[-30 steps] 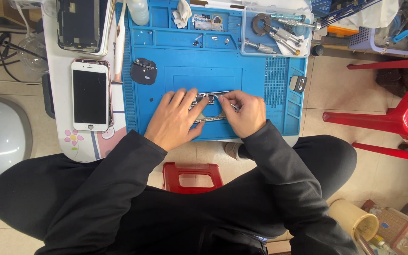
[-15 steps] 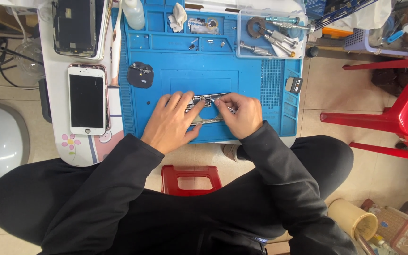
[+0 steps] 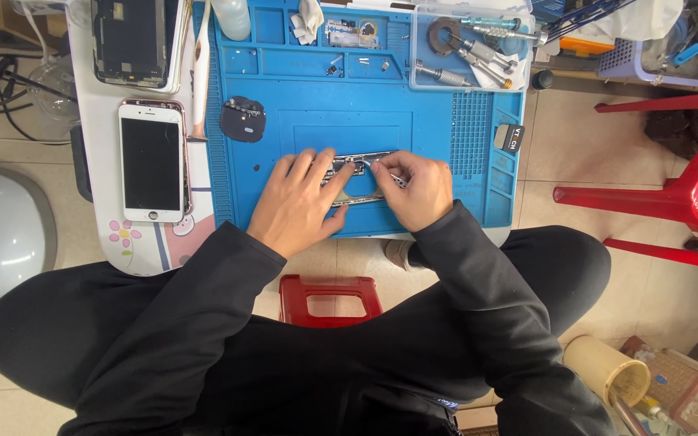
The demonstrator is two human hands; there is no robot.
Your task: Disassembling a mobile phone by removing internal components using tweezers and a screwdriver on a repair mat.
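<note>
On the blue mat (image 3: 446, 137), near its front edge, lies the opened phone frame (image 3: 359, 173) I am working on. My left hand (image 3: 299, 202) lies flat on its left end, fingers spread and pressing down to keep it from sliding. My right hand (image 3: 418, 190) is curled over the right end, and its fingers are pinched together on something small at the frame's top edge. I cannot tell what that small thing is.

I think the frame is light, thin and stiff, made of metal. It looks easy to bend or scratch, and the tiny parts inside could break. The mat looks grippy, so the frame should not slip much. The safe place to hold it is by the outer edges, not the middle.

To the left, a white phone (image 3: 151, 161) lies face up on the table (image 3: 90, 121). A round black part (image 3: 242, 119) sits on the mat above my left hand. A clear tray (image 3: 519, 81) at the back holds screwdrivers (image 3: 478, 52).

Since half a second ago, my hands have barely moved. They are on the same two ends of the frame, and nothing else has shifted.
</note>
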